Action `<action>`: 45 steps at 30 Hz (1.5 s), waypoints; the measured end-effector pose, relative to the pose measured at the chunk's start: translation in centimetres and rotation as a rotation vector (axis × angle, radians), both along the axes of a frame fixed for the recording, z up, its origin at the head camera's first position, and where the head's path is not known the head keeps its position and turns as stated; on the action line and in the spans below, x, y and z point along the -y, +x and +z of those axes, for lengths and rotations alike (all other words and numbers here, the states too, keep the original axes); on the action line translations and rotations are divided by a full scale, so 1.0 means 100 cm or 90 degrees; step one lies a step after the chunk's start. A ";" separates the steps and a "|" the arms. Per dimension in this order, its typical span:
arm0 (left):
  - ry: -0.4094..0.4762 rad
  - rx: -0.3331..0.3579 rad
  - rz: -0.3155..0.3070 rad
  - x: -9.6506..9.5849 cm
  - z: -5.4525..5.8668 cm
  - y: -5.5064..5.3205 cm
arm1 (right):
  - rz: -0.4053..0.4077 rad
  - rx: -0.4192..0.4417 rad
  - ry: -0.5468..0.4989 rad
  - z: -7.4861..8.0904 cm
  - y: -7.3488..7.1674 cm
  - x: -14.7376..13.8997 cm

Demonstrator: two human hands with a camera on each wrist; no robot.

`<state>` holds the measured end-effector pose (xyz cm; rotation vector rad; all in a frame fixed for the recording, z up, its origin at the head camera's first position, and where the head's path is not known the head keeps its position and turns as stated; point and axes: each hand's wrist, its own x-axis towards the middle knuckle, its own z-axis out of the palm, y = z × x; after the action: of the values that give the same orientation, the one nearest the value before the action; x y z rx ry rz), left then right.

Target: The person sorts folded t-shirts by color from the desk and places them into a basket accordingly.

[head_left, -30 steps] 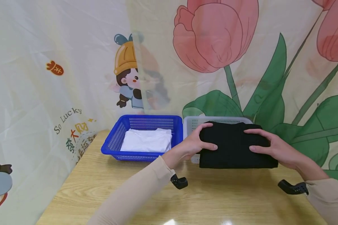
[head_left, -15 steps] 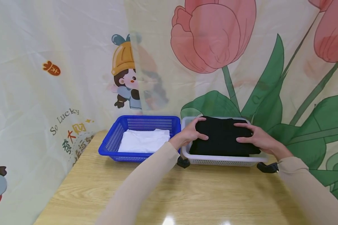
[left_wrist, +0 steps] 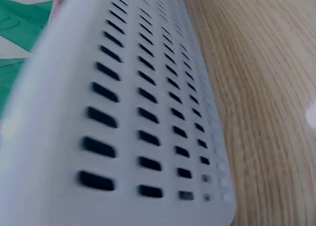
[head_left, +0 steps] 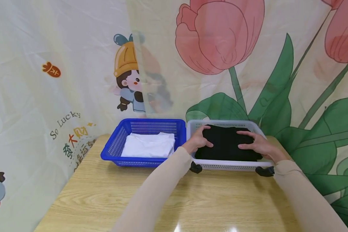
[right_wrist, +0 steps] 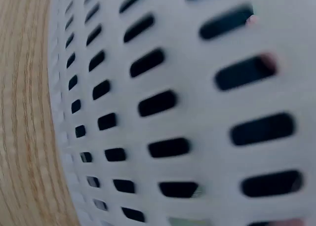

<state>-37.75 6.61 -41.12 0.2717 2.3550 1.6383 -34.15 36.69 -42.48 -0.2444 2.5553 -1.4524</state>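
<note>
A folded black garment (head_left: 224,143) lies inside the white plastic basket (head_left: 229,163) on the right. My left hand (head_left: 198,140) holds its left side, thumb and fingers spread over the cloth. At the right side, my right hand (head_left: 258,144) holds it in the same way. Some fingers of both hands are hidden by cloth and basket. Only the slotted basket wall (left_wrist: 128,117) fills the left wrist view. Through the wall's slots in the right wrist view, dark cloth and a bit of skin (right_wrist: 267,62) show.
Left of the white basket, almost touching it, stands a blue plastic basket (head_left: 145,161) with a folded white garment (head_left: 148,145) in it. Both rest on a wooden table (head_left: 127,193), near a printed curtain (head_left: 84,48) behind them.
Both hands have lowered the black garment from in front of the white basket down into it. The hands have also shifted left, the right one more, closing toward each other slightly.
</note>
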 end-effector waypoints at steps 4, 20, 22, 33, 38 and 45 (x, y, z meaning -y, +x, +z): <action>-0.005 -0.011 0.022 -0.006 -0.006 0.002 | -0.001 -0.009 0.017 -0.006 0.000 0.000; -0.100 0.009 0.067 -0.019 -0.029 -0.011 | -0.021 -0.015 0.102 -0.013 0.000 0.004; -0.109 0.033 0.074 -0.020 -0.031 -0.014 | -0.016 -0.006 0.099 -0.013 0.000 0.004; -0.101 0.067 0.065 -0.016 -0.033 -0.014 | 0.008 0.019 0.081 -0.018 0.000 0.004; -0.143 0.055 0.062 -0.019 -0.043 -0.020 | 0.003 0.021 0.096 -0.019 0.003 0.005; -0.298 -0.025 0.017 -0.020 -0.033 -0.009 | 0.005 -0.025 0.153 -0.019 0.003 0.007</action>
<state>-38.61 8.63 -44.43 0.1792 2.6892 1.0494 -33.86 35.95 -44.34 -0.2476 2.7235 -1.1335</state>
